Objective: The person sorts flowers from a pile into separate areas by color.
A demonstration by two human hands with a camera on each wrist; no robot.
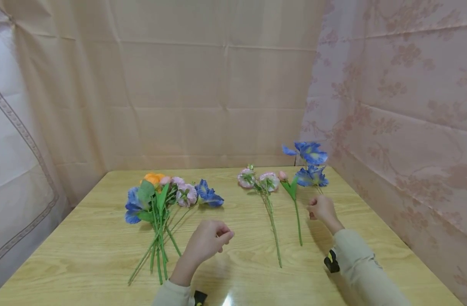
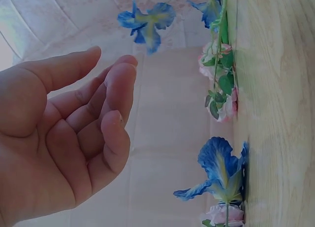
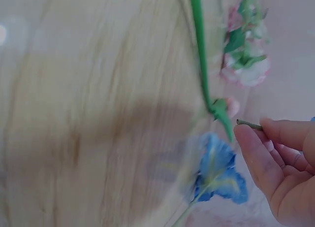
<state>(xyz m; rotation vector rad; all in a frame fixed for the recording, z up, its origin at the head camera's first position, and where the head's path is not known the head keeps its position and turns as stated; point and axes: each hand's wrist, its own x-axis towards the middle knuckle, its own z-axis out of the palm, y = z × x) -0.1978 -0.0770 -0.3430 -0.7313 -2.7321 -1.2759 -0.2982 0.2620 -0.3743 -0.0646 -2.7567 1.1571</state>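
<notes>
My right hand [image 1: 324, 211] pinches a thin green stem [image 3: 250, 124] between thumb and fingers, and its cut end sticks out past the fingertips. The blue iris [image 1: 311, 153] on that stem is raised above the table. Beneath it, another blue iris [image 3: 216, 170] lies at the table's right side. Just left of that hand lies a pink tulip [image 1: 282, 176] with a green leaf and stem. My left hand [image 2: 74, 123] hovers over the table, fingers loosely bent and nothing in them. It is nearest to the left bunch of flowers [image 1: 160, 208].
The left bunch has an orange flower [image 1: 153, 178], pink blooms [image 1: 186, 195] and blue irises [image 1: 209, 194], with stems crossing toward the front. A pink-and-white flower spray [image 1: 269, 181] lies right of centre on the wooden table [image 1: 84, 255]. Curtains [image 1: 218, 85] hang behind and beside it.
</notes>
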